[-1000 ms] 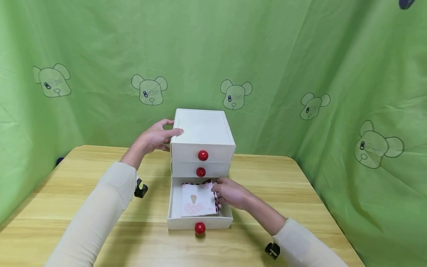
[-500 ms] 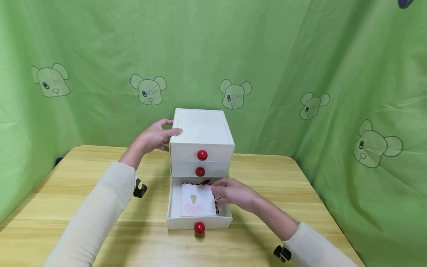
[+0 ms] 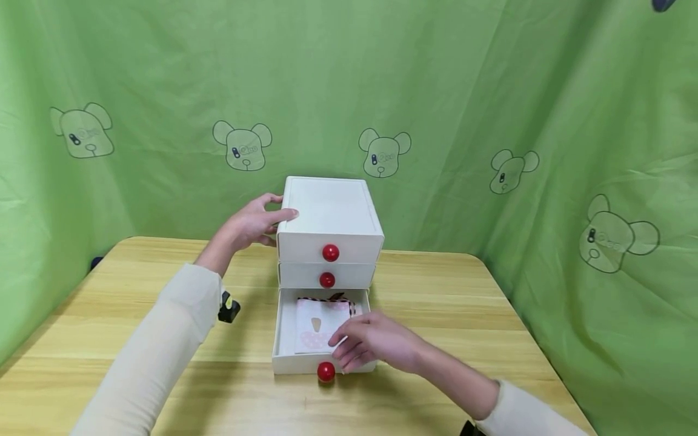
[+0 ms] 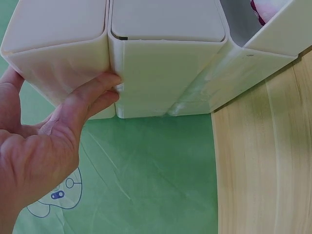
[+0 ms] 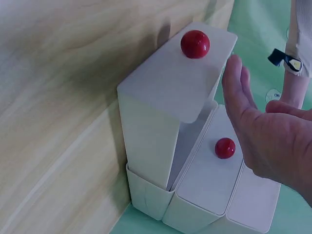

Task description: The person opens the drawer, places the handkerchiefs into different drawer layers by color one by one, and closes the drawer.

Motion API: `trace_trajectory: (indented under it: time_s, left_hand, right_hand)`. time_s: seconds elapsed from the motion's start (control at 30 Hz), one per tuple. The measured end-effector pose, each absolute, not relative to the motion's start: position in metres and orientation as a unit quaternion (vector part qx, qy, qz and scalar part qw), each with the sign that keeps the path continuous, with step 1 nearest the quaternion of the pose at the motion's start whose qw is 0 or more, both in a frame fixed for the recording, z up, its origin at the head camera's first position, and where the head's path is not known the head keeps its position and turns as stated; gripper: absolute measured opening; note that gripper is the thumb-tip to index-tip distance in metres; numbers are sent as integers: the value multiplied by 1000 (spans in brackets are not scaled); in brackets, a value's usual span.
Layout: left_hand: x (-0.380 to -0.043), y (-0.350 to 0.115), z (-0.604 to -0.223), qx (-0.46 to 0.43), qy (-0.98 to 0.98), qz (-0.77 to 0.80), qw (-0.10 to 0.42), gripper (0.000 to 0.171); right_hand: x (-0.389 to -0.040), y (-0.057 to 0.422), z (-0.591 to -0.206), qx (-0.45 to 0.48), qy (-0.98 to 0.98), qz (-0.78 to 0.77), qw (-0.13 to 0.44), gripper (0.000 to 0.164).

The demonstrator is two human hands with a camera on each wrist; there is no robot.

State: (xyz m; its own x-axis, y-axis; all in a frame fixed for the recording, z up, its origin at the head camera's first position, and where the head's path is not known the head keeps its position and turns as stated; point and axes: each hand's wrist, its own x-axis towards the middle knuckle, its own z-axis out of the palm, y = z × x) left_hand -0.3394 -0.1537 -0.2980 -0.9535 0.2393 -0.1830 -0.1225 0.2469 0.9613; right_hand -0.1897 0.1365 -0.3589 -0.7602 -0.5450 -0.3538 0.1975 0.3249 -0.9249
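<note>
A white cabinet of three stacked drawers stands on the table, each with a red knob. My left hand holds its upper left edge, thumb on the top and fingers against the side. The bottom drawer is pulled out. In it lies a folded white cloth with a pink print and dark checked edging, partly hidden by my right hand. That hand hovers over the drawer's front right, near the bottom red knob, with loosely bent fingers and nothing in them. Its fingers appear beside the drawer front.
The upper drawer and the middle drawer are closed. Around the cabinet spreads a wooden table. Behind and to the sides hangs a green curtain with bear-head drawings. Each wrist wears a black strap device.
My right hand has let go of the cloth's right edge and moved toward the drawer's front. The cloth lies flat in the drawer. My left hand keeps its place.
</note>
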Motion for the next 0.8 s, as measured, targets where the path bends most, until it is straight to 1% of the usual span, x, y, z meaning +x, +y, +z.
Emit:
trace_trajectory:
  time_s: [0.3,0.47,0.6,0.8]
  left_hand:
    - [-340,-153,-298,36,773,616,148,86]
    - [-339,-153,-298,36,774,614,148,86]
    - [-339,-153,-298,38,774,614,147,86]
    - [-338,-153,-298,39,775,613,148,86]
  right_hand:
    - [-178,139,-374,-95,730,-530,422,54]
    - [-171,140,-387,-82,711,-529,455,58]
    - [-166,139,-395,-71,698,-540,464,57]
    - [-165,134,-404,-51,671,-577,463,45]
